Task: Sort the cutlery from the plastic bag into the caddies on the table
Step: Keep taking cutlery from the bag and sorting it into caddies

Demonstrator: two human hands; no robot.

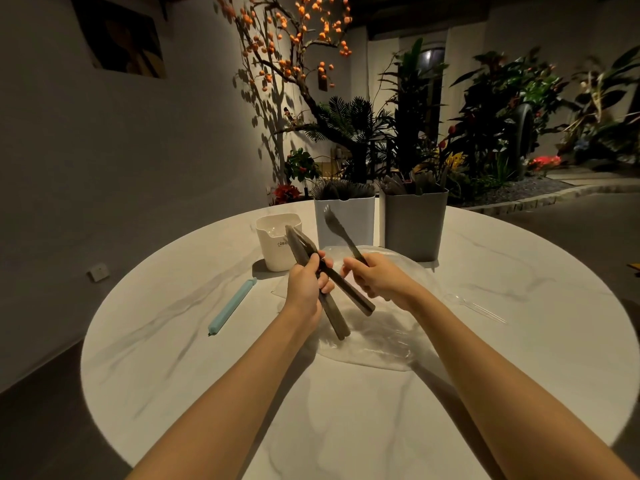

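One wide-angle view only, worn at head height, facing forward and down across the round table [519, 271]; forearms close below, caddies near the far edge, plants and wall well beyond.

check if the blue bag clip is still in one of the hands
No, the blue bag clip lies on the table, left of both hands and apart from them.

Three caddies stand along the far side of the counter [519, 306]: a low white caddy [277, 242], a white-blue caddy [344, 221] and a grey caddy [414, 225], with a narrow gap between the last two. The flattened plastic bag [374, 341] covers the middle. A blue clip [231, 306] lies left, a clear spoon [474, 306] right; bare counter lies beyond each and along the near edge.
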